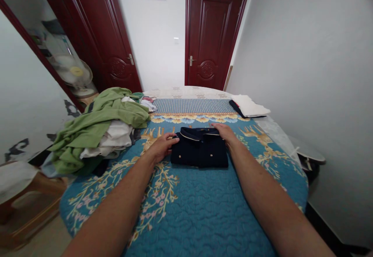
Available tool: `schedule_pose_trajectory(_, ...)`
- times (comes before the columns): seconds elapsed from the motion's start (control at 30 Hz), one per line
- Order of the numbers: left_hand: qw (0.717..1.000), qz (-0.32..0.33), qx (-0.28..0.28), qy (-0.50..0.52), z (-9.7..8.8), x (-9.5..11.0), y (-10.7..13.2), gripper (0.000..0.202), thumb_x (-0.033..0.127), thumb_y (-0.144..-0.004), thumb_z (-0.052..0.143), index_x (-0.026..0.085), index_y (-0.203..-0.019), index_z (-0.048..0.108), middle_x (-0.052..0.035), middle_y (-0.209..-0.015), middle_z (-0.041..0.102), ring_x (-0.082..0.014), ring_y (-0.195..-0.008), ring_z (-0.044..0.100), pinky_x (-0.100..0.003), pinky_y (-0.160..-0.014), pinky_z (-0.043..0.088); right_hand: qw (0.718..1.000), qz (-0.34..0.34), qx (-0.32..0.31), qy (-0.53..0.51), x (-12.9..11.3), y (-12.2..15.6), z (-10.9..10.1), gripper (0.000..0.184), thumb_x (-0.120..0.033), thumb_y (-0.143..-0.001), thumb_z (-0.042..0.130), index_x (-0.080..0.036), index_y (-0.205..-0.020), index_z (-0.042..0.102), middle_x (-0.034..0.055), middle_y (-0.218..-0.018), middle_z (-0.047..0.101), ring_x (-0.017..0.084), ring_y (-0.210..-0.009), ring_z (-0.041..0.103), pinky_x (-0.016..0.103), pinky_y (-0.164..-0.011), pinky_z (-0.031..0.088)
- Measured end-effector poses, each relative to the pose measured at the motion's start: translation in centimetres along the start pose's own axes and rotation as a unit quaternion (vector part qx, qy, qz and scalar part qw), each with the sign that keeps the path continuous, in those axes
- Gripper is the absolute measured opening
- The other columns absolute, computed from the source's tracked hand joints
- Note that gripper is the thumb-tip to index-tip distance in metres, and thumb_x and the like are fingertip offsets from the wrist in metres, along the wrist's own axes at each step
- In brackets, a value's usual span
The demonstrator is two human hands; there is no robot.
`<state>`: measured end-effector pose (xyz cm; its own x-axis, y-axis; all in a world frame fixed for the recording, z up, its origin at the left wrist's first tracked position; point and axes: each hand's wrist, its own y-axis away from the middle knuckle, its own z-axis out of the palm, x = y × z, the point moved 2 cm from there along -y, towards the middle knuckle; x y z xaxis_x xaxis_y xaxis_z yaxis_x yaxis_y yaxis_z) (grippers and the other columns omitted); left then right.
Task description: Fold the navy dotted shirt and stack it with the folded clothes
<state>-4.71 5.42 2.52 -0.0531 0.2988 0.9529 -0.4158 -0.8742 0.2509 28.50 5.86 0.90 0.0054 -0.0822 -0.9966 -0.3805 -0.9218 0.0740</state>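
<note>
A dark navy polo shirt (198,152), folded into a neat rectangle, lies flat in front of me with its collar at the far side. Light piping edges the collar, and two small motifs mark the front. My left hand (164,145) is closed on the shirt's left edge near the upper corner, thumb on top. At the upper right corner, my right hand (224,132) curls round the fabric beside the collar, its fingertips partly hidden behind it. Under the shirt is a blue quilted cloth (201,206) with flowers and deer.
A heap of loose clothes with a green garment (116,107) on top rises at the left. Folded white clothing (250,105) lies over a dark piece at the far right. A wooden stool (32,191) stands at left; a wall (320,74) runs along the right.
</note>
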Motion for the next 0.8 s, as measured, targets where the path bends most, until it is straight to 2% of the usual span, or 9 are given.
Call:
schedule_pose_trajectory(0.07,0.999,0.016,0.039,-0.006,0.1,-0.4,-0.6,0.074,0.036,-0.071,0.092,0.026,-0.139,0.063,-0.0087,-0.106,0.077,-0.0196,-0.081,0.073,-0.026,-0.062,0.055,1.0,-0.009,-0.002,0.009,-0.1,-0.1,0.1,0.027,-0.041,-0.083,0.074,-0.02,-0.099,0.081,0.0038,-0.093,0.081,0.02,-0.083,0.073,0.03,-0.08,0.057)
schedule_pose_trajectory(0.13,1.0,0.015,0.021,-0.002,0.1,-0.6,-1.0,0.077,0.034,-0.07,0.092,0.025,-0.14,0.064,-0.0092,-0.109,0.078,-0.0191,-0.081,0.073,-0.027,-0.064,0.055,0.999,-0.022,-0.001,0.027,-0.2,-0.1,0.2,0.029,-0.042,-0.085,0.072,-0.02,-0.101,0.081,0.0042,-0.094,0.081,0.021,-0.085,0.074,0.03,-0.081,0.057)
schedule_pose_trajectory(0.23,1.0,0.004,-0.012,-0.018,-0.4,-0.5,-1.1,0.053,0.036,-0.067,0.09,0.019,-0.115,0.074,-0.009,-0.103,0.078,-0.019,-0.082,0.072,-0.027,-0.067,0.055,0.997,-0.031,0.011,0.07,-0.2,-0.3,0.5,0.027,-0.041,-0.088,0.067,-0.02,-0.098,0.08,0.0044,-0.092,0.081,0.021,-0.087,0.074,0.03,-0.081,0.057)
schedule_pose_trajectory(0.3,0.997,0.018,0.022,-0.077,-1.1,-0.2,-1.1,0.039,0.037,-0.066,0.088,0.018,-0.096,0.073,-0.005,-0.086,0.074,-0.0172,-0.074,0.069,-0.026,-0.064,0.053,0.996,-0.033,0.017,0.081,-0.3,-0.4,0.7,0.025,-0.039,-0.09,0.063,-0.02,-0.095,0.078,0.0048,-0.094,0.082,0.02,-0.089,0.075,0.029,-0.081,0.057)
schedule_pose_trajectory(0.37,0.986,0.047,0.073,-0.143,-1.7,0.1,-1.0,0.035,0.039,-0.067,0.086,0.018,-0.089,0.068,-0.0006,-0.074,0.067,-0.0157,-0.067,0.064,-0.026,-0.059,0.052,0.997,-0.033,0.025,0.068,-0.4,-0.5,0.6,0.023,-0.036,-0.091,0.06,-0.021,-0.094,0.076,0.0054,-0.097,0.082,0.02,-0.09,0.075,0.027,-0.079,0.058)
schedule_pose_trajectory(0.47,0.971,0.082,0.102,-0.201,-1.8,0.6,-0.8,0.039,0.048,-0.071,0.081,0.019,-0.093,0.068,-0.0005,-0.076,0.065,-0.0172,-0.07,0.063,-0.027,-0.058,0.053,0.998,-0.028,0.05,0.029,-1.0,-0.5,-0.4,0.02,-0.032,-0.091,0.058,-0.02,-0.096,0.074,0.0066,-0.098,0.08,0.018,-0.086,0.074,0.025,-0.071,0.056)
schedule_pose_trajectory(0.6,0.956,0.092,0.09,-0.263,-1.5,0.9,-0.4,0.054,0.061,-0.077,0.073,0.017,-0.107,0.073,-0.007,-0.091,0.071,-0.0217,-0.08,0.066,-0.028,-0.056,0.054,0.998,-0.024,0.063,0.008,-2.0,0.2,-2.6,0.019,-0.025,-0.087,0.06,-0.018,-0.1,0.073,0.0078,-0.098,0.078,0.015,-0.079,0.071,0.022,-0.067,0.054)
schedule_pose_trajectory(0.7,0.949,0.099,0.063,-0.293,-1.6,0.9,-0.6,0.07,0.063,-0.081,0.071,0.017,-0.133,0.067,-0.0118,-0.107,0.075,-0.0248,-0.085,0.07,-0.031,-0.057,0.054,0.996,-0.008,0.039,0.075,-1.9,1.8,-4.1,0.02,-0.022,-0.085,0.062,-0.018,-0.101,0.074,0.0078,-0.097,0.077,0.015,-0.076,0.069,0.023,-0.064,0.053)
schedule_pose_trajectory(0.8,0.936,0.154,0.011,-0.316,-1.6,0.6,-1.6,0.064,0.056,-0.083,0.071,0.018,-0.135,0.067,-0.0126,-0.121,0.076,-0.0275,-0.099,0.073,-0.036,-0.076,0.06,0.98,0.001,-0.035,0.196,-1.1,3.7,-4.3,0.02,-0.024,-0.087,0.064,-0.02,-0.1,0.077,0.0067,-0.086,0.075,0.017,-0.068,0.066,0.025,-0.058,0.049)
